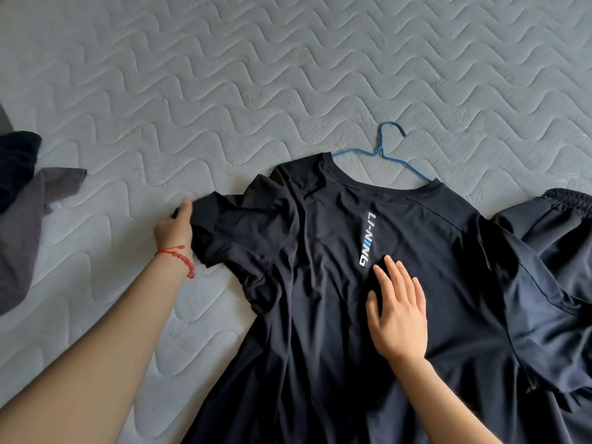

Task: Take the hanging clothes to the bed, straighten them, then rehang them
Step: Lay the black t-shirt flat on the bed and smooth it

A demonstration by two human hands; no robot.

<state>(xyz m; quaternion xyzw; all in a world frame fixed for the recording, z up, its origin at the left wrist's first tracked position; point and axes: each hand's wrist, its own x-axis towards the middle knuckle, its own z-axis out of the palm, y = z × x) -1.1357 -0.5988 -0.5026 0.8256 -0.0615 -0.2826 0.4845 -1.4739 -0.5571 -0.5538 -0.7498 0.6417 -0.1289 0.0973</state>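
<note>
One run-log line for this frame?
stage: straightening | left hand: gripping sleeve | right hand: flat on T-shirt | hanger: in collar

Black T-shirt (320,299) of thin, smooth cloth with a faint sheen and printed white lettering; grey bed surface (224,75) of matt quilted fabric, wave-stitched; slim blue hanger (382,152), smooth-coated.
</note>
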